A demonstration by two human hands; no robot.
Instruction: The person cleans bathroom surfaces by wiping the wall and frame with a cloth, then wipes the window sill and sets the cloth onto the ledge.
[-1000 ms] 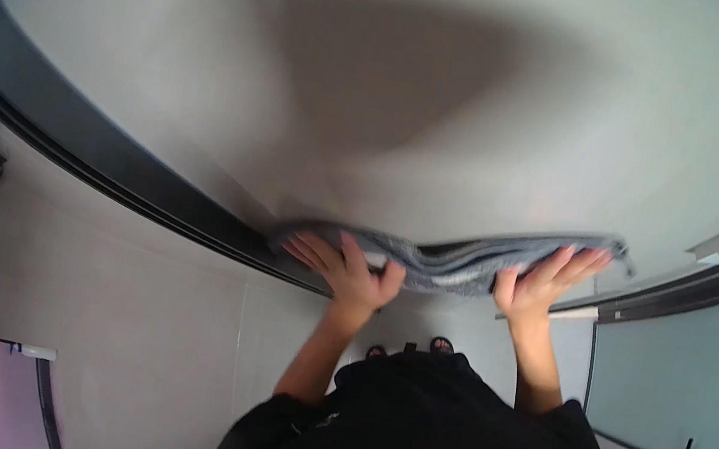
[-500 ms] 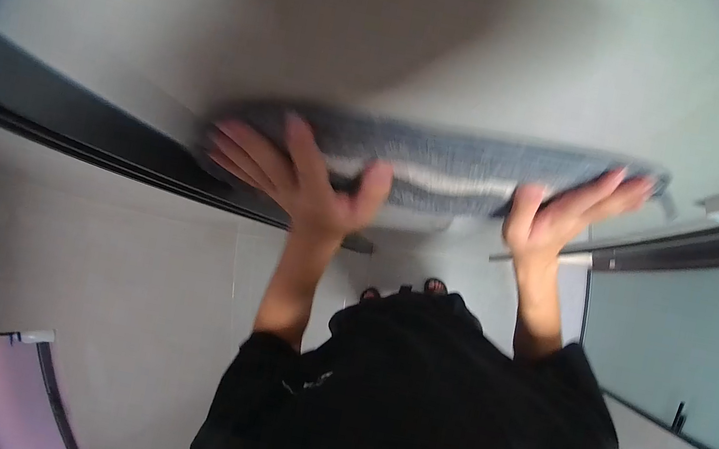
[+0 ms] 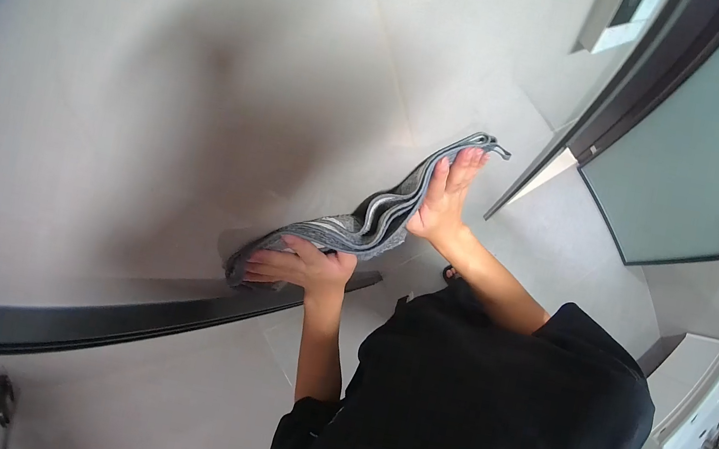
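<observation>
Pale wall backs a folded grey towel, left hand gripping its near end, right hand open flat against it.

The person wears a black T-shirt with short sleeves that end above the elbows. The cloth is plain and loose, with soft folds across the front. Both forearms are bare, and the left hand and the right hand carry no gloves.
</observation>
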